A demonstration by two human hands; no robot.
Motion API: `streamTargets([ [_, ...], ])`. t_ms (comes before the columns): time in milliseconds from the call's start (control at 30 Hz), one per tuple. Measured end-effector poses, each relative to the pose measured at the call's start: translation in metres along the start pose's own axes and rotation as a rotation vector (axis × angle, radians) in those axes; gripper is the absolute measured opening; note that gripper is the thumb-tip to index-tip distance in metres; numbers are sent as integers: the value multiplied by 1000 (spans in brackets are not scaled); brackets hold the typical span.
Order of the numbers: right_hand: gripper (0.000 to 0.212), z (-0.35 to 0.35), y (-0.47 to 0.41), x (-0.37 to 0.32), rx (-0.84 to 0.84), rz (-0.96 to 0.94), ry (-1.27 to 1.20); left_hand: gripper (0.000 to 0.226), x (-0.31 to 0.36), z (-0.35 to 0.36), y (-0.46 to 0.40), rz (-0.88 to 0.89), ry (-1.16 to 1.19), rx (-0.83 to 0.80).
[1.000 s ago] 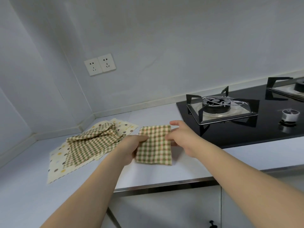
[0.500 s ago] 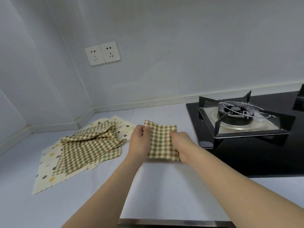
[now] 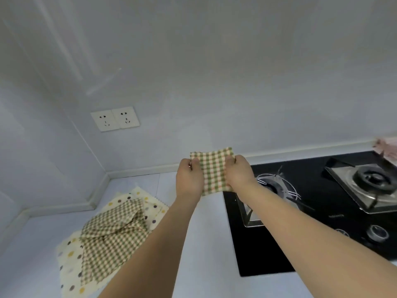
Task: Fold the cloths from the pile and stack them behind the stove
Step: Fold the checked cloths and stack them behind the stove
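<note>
Counter (image 3: 199,237): a pale worktop that fills the lower view and meets the wall at 12 o'clock.

Stove (image 3: 318,214): a black glass hob at 3 o'clock with two burners. The strip of counter behind it, along the wall, is the stacking place. A pinkish cloth (image 3: 386,149) lies there at the far right edge; it is blurred and its folds cannot be read.

Pile (image 3: 109,235): at 8 o'clock, well apart from the stove. A checked cloth lies crumpled on a flat dotted cloth. Both are unfolded.

Folded cloth (image 3: 213,171): a small green-checked square at the centre, at 12 o'clock from the forearms. It is held clear of the counter, near the stove's left rear corner.

Left hand (image 3: 189,179): fingers curled round the cloth's left edge, thumb on top.

Right hand (image 3: 238,174): fingers curled round the right edge in the same way. The cloth is stretched between the two hands.

Change: one second ago the cloth lay on the counter under both hands, in front of the stove's left edge. It has since been lifted and carried up and toward the back wall.

Meaning for the task: folding of this cloth appears complete, and the transfer step is under way. The likely remaining travel is toward 2 o'clock, behind the burners. Two cloths in the pile remain to be folded.
</note>
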State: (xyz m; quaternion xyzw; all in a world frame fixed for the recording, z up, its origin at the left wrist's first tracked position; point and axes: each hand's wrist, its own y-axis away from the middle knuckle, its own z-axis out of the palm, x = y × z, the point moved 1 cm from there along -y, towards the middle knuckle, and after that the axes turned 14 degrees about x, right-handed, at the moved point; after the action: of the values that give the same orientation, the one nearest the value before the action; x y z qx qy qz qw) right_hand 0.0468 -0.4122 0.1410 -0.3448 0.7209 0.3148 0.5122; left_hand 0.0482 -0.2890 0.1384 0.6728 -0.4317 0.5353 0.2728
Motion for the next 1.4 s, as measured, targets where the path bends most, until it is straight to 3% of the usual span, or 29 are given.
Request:
streamTargets([
  [233,34,-91,-22,-12,-22,197,-76,30,61,46,44,-25,15,-92],
  [633,30,-256,-150,20,9,215,-35,28,108,225,123,-77,17,-204],
  [967,32,-379,-254,53,182,211,-55,23,141,377,172,-149,43,-426],
  [1400,24,-592,-400,103,159,291,-75,16,214,585,292,-242,37,-523],
])
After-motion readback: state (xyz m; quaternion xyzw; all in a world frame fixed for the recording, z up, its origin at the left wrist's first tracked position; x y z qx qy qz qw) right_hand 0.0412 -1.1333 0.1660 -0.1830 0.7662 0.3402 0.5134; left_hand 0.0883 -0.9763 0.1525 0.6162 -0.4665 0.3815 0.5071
